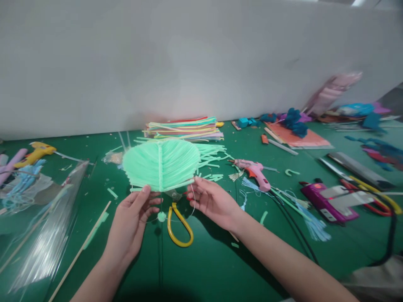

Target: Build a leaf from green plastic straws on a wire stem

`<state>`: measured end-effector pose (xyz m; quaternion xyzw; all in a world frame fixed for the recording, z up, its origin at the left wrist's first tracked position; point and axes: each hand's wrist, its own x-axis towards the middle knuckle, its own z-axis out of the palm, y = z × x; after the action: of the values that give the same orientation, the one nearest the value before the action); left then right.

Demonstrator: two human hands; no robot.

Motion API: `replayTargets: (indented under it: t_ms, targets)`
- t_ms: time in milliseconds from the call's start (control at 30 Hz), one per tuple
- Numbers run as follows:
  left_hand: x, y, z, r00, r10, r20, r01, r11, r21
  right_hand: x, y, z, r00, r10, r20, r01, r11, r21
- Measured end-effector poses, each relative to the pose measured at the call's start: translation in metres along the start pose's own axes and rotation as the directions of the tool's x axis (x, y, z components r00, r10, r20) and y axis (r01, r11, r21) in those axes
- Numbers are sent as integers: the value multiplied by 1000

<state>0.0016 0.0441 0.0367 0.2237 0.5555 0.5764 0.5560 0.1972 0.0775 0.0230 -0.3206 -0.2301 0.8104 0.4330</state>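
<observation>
A mint-green pipe-cleaner leaf (179, 161) with a raised rib down its middle is up in front of me, above the table. My left hand (132, 220) pinches its lower left edge between thumb and fingers. At the lower right corner, the fingertips of my right hand (215, 201) close on the edge. A thin thread loops below the leaf, and a small green ball (161, 217) hangs from it. Beneath lie scissors with yellow handles (170, 224), their blades mostly hidden.
Stacked coloured pipe cleaners (185, 130) lie by the wall. To the right are a pink glue gun (256, 172), blue tassels (315, 226) and a purple device (329, 203). A yellow glue gun (40, 153), clear plastic sheet (50, 239) and thin stick (80, 251) lie left.
</observation>
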Motion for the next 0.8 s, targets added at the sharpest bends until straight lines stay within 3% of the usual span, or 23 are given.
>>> replayTargets:
  t_ms: [67, 100, 133, 167, 233, 267, 333, 367, 400, 467, 533, 600, 700, 800]
  targets:
    - [4, 6, -5, 998, 64, 5, -64, 996, 57, 1, -3, -1, 977, -166, -135, 147, 979, -141]
    - [7, 11, -8, 995, 94, 15, -95, 991, 92, 0, -6, -2, 933, -302, -196, 252, 937, -242]
    - [9, 17, -12, 992, 122, 38, -127, 982, 142, -2, -11, -2, 858, -459, -231, 363, 860, -360]
    - [11, 25, -16, 987, 143, 68, -155, 966, 206, -6, -17, -1, 754, -616, -227, 460, 742, -488]
    - [15, 41, -22, 970, 159, 182, -223, 880, 420, -15, -32, 4, 537, -840, -74, 557, 420, -717]
    - [15, 49, -23, 957, 153, 246, -266, 800, 537, -21, -40, 9, 472, -880, 50, 552, 251, -795]
    - [15, 62, -21, 913, 76, 400, -357, 623, 696, -33, -54, 22, 419, -835, 357, 493, -121, -861]
    - [14, 66, -18, 880, 11, 474, -402, 547, 734, -37, -59, 30, 416, -760, 499, 490, -275, -827]
    - [12, 69, -13, 842, -64, 535, -441, 490, 752, -39, -63, 37, 441, -656, 613, 502, -386, -774]
    - [8, 70, -3, 766, -198, 611, -492, 430, 757, -39, -65, 50, 499, -423, 756, 571, -497, -654]
    - [5, 68, 6, 715, -283, 639, -506, 420, 753, -33, -62, 58, 569, -237, 787, 631, -488, -603]
    - [3, 66, 12, 691, -322, 648, -504, 429, 750, -25, -56, 60, 664, -140, 734, 627, -430, -649]
    - [2, 64, 15, 702, -330, 631, -484, 429, 762, -16, -49, 59, 792, -103, 602, 543, -332, -771]
    - [3, 61, 15, 736, -320, 597, -456, 419, 785, -13, -46, 56, 817, -117, 564, 514, -294, -806]
